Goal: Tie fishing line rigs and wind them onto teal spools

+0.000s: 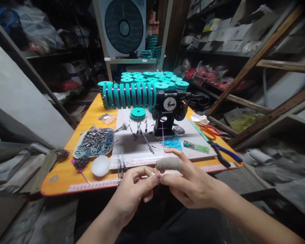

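My left hand (137, 186) and my right hand (190, 181) meet at the table's front edge, both closed in a pinch. A tiny pale bit shows at my left fingertips; I cannot make out what it is. A grey wrap (168, 164) covers one finger of my right hand. From a black winding device (165, 112), a thin purple line (163, 134) runs down to my right fingers, where its end is hidden. A row of teal foam spools (129, 95) wound with purple line sits on the device's shaft.
A tray (76, 152) of grey sinkers, a white bowl (101, 166) and several rigs lie at left. Blue sleeves (174, 143), a green tube (196, 147), pliers (222, 154) and orange scissors (209, 131) lie at right. Teal spools (152, 76) fill the back, before a fan (124, 27).
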The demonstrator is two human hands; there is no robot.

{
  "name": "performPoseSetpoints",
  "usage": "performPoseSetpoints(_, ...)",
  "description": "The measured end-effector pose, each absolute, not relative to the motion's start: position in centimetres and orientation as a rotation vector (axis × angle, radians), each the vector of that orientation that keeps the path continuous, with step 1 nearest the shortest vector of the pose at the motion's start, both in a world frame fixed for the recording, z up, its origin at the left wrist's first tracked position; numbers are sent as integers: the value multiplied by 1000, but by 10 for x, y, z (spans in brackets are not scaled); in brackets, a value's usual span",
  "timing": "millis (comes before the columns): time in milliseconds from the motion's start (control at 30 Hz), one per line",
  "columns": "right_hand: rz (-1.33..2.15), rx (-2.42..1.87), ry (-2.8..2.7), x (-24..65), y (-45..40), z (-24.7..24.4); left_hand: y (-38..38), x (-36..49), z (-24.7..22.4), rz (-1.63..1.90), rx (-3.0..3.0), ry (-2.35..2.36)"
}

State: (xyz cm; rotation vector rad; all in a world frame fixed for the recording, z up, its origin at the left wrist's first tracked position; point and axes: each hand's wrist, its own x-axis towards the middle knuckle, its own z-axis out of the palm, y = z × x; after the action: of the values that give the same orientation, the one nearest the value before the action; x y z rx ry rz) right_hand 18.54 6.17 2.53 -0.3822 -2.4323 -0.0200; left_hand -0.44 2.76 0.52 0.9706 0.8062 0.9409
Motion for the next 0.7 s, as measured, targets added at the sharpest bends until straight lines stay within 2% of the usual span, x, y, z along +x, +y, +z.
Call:
performPoseSetpoints(167,57,-420,-2458,183,64,26,30,-1,2,868,742,699)
performPoseSetpoints(367,132,-426,-2438,183,64,28,31,-1,4,906,829,720)
performPoseSetpoints(600,374,-496,-2211,188,55,25,19,2,0,1342,1793,1108)
performPoseSetpoints(700,473,-602,-2116,180,58,23,16,5,-9,1547,2227,1132)
